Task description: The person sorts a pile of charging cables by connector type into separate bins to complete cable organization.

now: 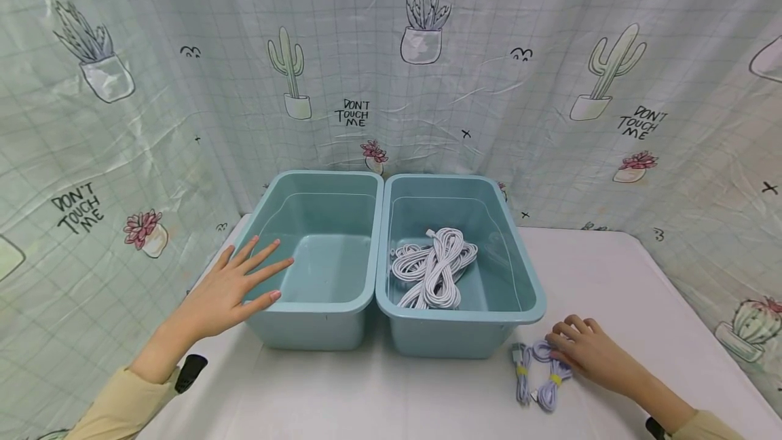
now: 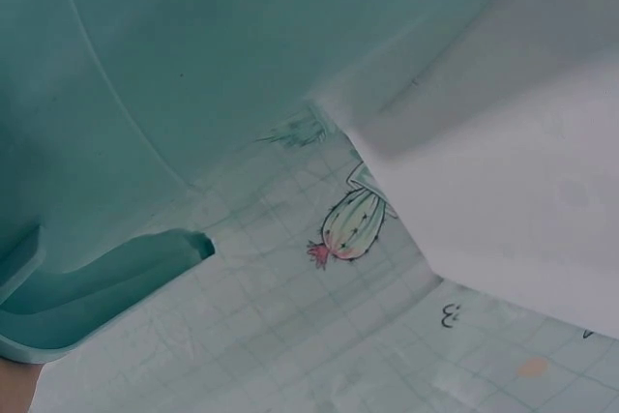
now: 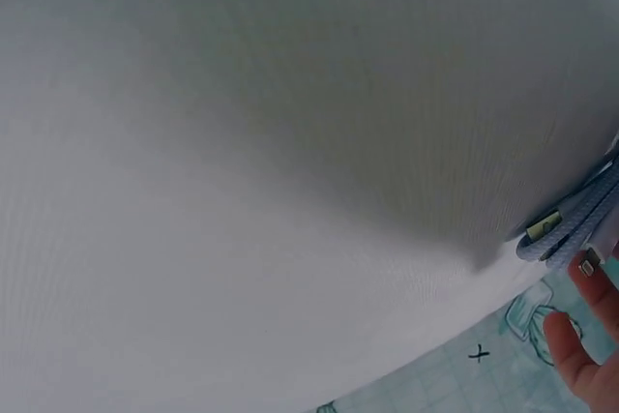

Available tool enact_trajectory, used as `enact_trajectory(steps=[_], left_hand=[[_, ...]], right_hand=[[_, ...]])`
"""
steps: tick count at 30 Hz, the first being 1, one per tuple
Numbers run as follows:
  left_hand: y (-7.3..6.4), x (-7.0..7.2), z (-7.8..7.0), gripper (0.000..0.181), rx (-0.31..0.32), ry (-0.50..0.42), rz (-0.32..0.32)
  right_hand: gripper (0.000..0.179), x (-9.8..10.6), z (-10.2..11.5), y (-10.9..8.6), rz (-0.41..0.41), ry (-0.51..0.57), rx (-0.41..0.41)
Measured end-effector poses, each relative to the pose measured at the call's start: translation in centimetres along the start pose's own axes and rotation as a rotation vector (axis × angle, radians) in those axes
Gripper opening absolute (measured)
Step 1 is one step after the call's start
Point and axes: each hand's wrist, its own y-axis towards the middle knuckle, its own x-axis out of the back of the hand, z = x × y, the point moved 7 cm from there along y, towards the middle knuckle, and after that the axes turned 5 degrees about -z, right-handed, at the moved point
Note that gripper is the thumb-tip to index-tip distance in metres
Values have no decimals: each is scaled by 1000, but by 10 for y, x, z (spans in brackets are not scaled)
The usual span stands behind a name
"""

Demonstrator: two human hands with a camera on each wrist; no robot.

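My left hand (image 1: pixel 229 290) is spread with straight fingers above the near left rim of the left teal bin (image 1: pixel 366 243). Inside the right teal bin (image 1: pixel 531 294) lie coiled white cables (image 1: pixel 436 267). My right hand (image 1: pixel 589 355) has bent fingers over the far end of a lilac cable bundle (image 1: pixel 548 396) on the table. A yellow tie binds that bundle; beside it lies a second tied cable bundle (image 1: pixel 522 375). In the right wrist view, a fingertip (image 3: pixel 600 289) appears right by a cable plug (image 3: pixel 588 263). Whether the right fingers pinch the cable is hidden.
Both bins stand side by side on a white table (image 1: pixel 318 392), their walls rising around the contents. A cactus-print curtain (image 1: pixel 379 80) hangs behind and along both sides. The cable bundles lie in front of the right bin's near right corner.
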Motion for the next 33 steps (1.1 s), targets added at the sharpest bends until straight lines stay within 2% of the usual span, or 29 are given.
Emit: enact_trajectory(steps=[10,12,19,27,33], left_hand=[[-1,0,1,52,2,1,-7],[-1,0,1,52,2,1,-8],[0,0,1,52,4,-1,2],[1,0,0,52,8,-3,8],[1,0,0,52,3,4,8]], right_hand=[[10,0,5,3,-35,14,26],[15,2,5,3,-44,13,38],[49,6,2,2,-67,-19,79],[58,8,-6,2,-71,-33,77],[57,12,-11,4,-80,-51,73]])
